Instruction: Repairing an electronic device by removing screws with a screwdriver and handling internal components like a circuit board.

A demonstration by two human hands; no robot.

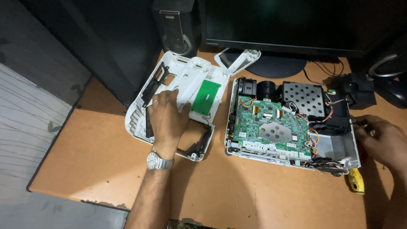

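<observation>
An opened white device lies in two halves on a brown desk. My left hand [167, 118], with a wristwatch and a ring, rests palm-down inside the upturned white cover [186, 72], beside a small green board [206, 97] fixed in it. The base half [339, 146] to the right shows a large green circuit board [271, 123], a black fan, a perforated metal shield [303, 98] and coloured wires. At the base's right edge my right hand [381, 140] has its fingers curled against the housing; whether it holds anything is hidden.
A black monitor [280, 21] on a round stand sits at the back, with a black speaker [174, 27] to its left. A black part [358, 91] with cables lies back right. A yellow-handled tool [356, 180] lies near the base's front right corner. The desk [101, 157] ends at left and front.
</observation>
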